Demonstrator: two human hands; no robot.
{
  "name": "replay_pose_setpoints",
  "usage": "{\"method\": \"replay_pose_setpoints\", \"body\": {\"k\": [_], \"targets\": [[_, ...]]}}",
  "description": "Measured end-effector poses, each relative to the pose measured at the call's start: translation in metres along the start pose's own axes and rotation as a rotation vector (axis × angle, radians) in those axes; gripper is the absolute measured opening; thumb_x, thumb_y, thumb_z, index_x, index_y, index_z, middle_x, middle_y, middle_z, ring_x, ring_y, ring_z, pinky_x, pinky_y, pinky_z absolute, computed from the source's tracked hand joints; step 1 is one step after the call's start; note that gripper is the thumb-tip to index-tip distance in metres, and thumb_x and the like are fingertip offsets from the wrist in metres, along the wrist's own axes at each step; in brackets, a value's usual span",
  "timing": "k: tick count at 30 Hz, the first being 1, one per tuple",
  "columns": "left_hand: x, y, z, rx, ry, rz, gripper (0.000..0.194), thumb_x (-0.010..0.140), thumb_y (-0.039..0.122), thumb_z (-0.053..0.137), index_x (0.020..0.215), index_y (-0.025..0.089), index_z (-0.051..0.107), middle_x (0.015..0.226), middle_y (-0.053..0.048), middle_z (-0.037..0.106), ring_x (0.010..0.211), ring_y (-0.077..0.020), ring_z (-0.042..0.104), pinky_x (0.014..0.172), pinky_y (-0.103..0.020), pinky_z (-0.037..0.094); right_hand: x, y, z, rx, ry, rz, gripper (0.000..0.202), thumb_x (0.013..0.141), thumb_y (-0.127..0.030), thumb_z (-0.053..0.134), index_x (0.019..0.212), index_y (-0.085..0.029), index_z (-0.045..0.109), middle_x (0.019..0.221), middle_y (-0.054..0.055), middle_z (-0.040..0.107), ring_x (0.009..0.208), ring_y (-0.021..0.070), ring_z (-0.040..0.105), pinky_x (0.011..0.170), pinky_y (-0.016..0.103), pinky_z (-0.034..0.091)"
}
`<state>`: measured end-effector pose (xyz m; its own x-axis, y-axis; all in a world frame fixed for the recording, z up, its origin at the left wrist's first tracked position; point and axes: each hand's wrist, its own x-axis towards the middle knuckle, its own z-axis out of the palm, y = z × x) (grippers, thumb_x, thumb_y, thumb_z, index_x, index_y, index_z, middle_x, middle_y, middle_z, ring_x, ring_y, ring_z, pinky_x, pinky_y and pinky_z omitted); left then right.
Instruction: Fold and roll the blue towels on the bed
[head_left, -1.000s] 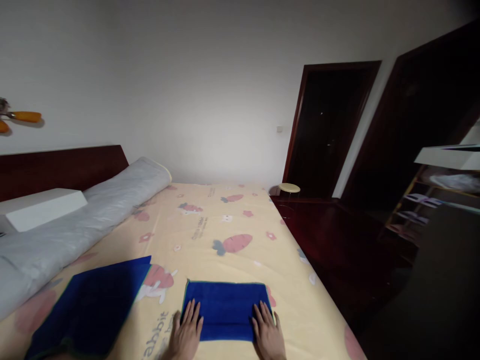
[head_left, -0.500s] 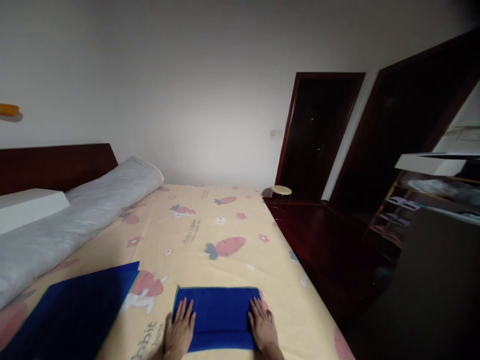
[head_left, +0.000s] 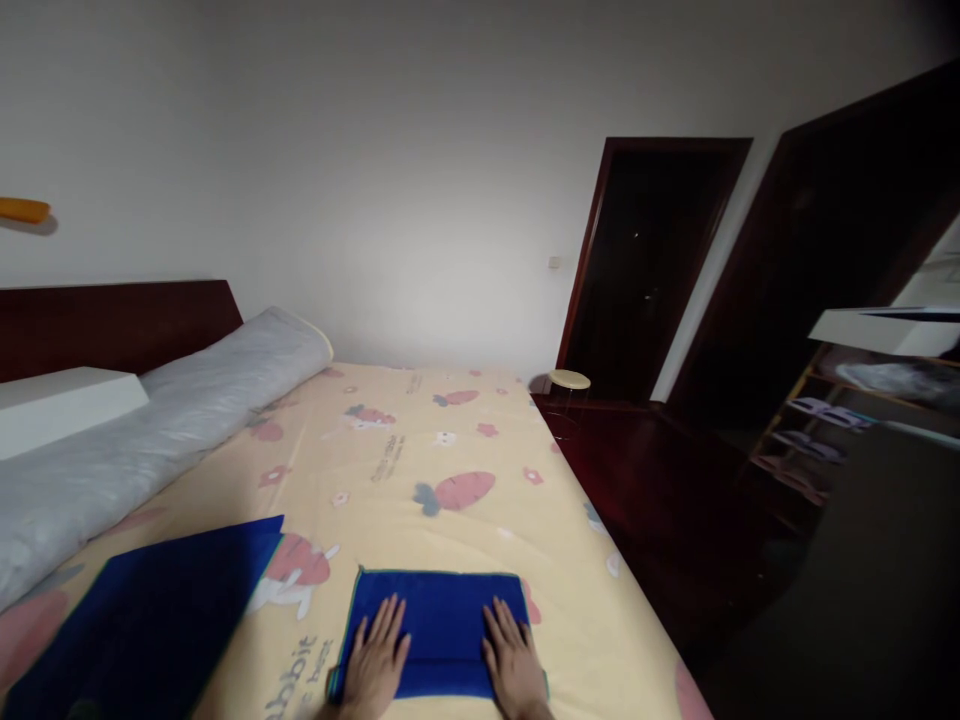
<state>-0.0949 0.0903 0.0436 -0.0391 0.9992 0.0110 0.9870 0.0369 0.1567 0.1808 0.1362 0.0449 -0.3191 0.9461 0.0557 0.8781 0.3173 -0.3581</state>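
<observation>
Left hand (head_left: 375, 665) and right hand (head_left: 514, 662) lie flat, fingers slightly apart, clamping nothing; the blue cloth (head_left: 444, 630) sits beneath them on the bed (head_left: 555, 540), presumably pressed to stay smooth

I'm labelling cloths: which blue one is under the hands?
The centre cloth: left hand and right hand rest on it. The left cloth lies apart from both.

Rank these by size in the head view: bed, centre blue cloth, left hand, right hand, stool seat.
Bed
Centre blue cloth
Left hand and right hand: too alike to rank
Stool seat
</observation>
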Motion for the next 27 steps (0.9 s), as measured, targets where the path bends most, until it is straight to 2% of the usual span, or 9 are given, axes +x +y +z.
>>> {"method": "replay_pose_setpoints", "body": {"k": [3, 5, 8, 11, 15, 17, 19, 23, 27], "targets": [[-0.013, -0.045, -0.01, 0.096, 0.073, -0.152, 0.055, 0.093, 0.04, 0.031, 0.147, 0.028, 0.03, 0.157, -0.002, 0.029, 0.145, -0.0219, 0.029, 0.118, -0.052, 0.021, -0.012, 0.047, -0.002, -0.048, 0.103, 0.038, 0.052, 0.098, -0.045, 0.031, 0.147, -0.028, 0.038, 0.155, 0.005, 0.031, 0.143, 0.0264, 0.03, 0.114, 0.053, 0.028], [-0.018, -0.059, -0.016, 0.128, 0.186, -0.226, 0.055, 0.092, 0.037, 0.033, 0.147, 0.03, 0.031, 0.156, -0.003, 0.031, 0.145, -0.0227, 0.03, 0.117, -0.054, 0.019, -0.016, 0.061, -0.002, -0.067, 0.156, 0.045, 0.052, 0.097, -0.045, 0.032, 0.146, -0.027, 0.041, 0.154, 0.006, 0.034, 0.142, 0.0272, 0.031, 0.112, 0.054, 0.03], [-0.021, -0.051, -0.021, 0.123, 0.379, -0.294, 0.055, 0.095, 0.031, 0.027, 0.15, 0.03, 0.02, 0.156, -0.005, 0.032, 0.146, -0.0225, 0.027, 0.118, -0.057, 0.014, -0.017, 0.051, -0.002, -0.076, 0.24, 0.068, 0.052, 0.096, -0.046, 0.034, 0.143, -0.026, 0.045, 0.153, 0.008, 0.036, 0.141, 0.0294, 0.034, 0.11, 0.056, 0.032], [-0.027, -0.018, -0.013, 0.071, 0.495, -0.244, 0.056, 0.095, 0.027, 0.028, 0.151, 0.027, 0.022, 0.154, -0.005, 0.037, 0.144, -0.022, 0.031, 0.118, -0.053, 0.021, -0.022, 0.02, 0.002, -0.047, 0.308, -0.002, 0.051, 0.097, -0.039, 0.031, 0.146, -0.026, 0.041, 0.154, 0.007, 0.034, 0.141, 0.0271, 0.033, 0.11, 0.052, 0.033], [-0.047, 0.02, 0.014, -0.017, 0.378, 0.226, 0.057, 0.088, 0.018, 0.037, 0.143, 0.031, 0.043, 0.148, 0.003, 0.048, 0.135, -0.0149, 0.046, 0.109, -0.031, 0.042, -0.044, -0.006, 0.02, -0.013, 0.224, -0.282, 0.056, 0.09, -0.023, 0.038, 0.146, -0.027, 0.041, 0.151, 0.006, 0.039, 0.138, 0.0241, 0.039, 0.107, 0.042, 0.038], [-0.059, 0.021, 0.023, -0.033, 0.347, 0.329, 0.061, 0.084, 0.013, 0.039, 0.142, 0.031, 0.044, 0.145, 0.004, 0.052, 0.132, -0.0137, 0.05, 0.106, -0.028, 0.045, -0.058, 0.0, 0.027, -0.018, 0.197, -0.311, 0.056, 0.087, -0.018, 0.039, 0.141, -0.029, 0.048, 0.147, 0.005, 0.045, 0.134, 0.0242, 0.045, 0.103, 0.04, 0.042], [-0.069, 0.009, 0.026, -0.042, 0.357, 0.301, 0.065, 0.081, 0.009, 0.04, 0.141, 0.031, 0.045, 0.143, 0.004, 0.054, 0.129, -0.0135, 0.052, 0.104, -0.029, 0.046, -0.071, 0.017, 0.029, -0.034, 0.214, -0.271, 0.054, 0.086, -0.017, 0.04, 0.138, -0.028, 0.052, 0.145, 0.006, 0.048, 0.132, 0.0248, 0.048, 0.101, 0.039, 0.043], [-0.079, -0.029, 0.016, -0.063, 0.356, 0.139, 0.066, 0.077, 0.005, 0.04, 0.134, 0.035, 0.053, 0.138, 0.006, 0.059, 0.126, -0.0138, 0.056, 0.103, -0.031, 0.047, -0.081, 0.05, 0.026, -0.038, 0.244, -0.219, 0.049, 0.087, -0.021, 0.045, 0.133, -0.03, 0.058, 0.141, 0.005, 0.053, 0.128, 0.0249, 0.052, 0.097, 0.036, 0.043], [-0.075, -0.044, 0.009, -0.075, 0.3, -0.014, 0.065, 0.074, 0.002, 0.038, 0.126, 0.033, 0.062, 0.133, 0.004, 0.063, 0.123, -0.0155, 0.058, 0.103, -0.035, 0.044, -0.073, 0.052, 0.022, -0.013, 0.282, -0.166, 0.038, 0.089, -0.026, 0.047, 0.123, -0.033, 0.063, 0.133, 0.003, 0.062, 0.12, 0.0245, 0.059, 0.092, 0.035, 0.042]]}}
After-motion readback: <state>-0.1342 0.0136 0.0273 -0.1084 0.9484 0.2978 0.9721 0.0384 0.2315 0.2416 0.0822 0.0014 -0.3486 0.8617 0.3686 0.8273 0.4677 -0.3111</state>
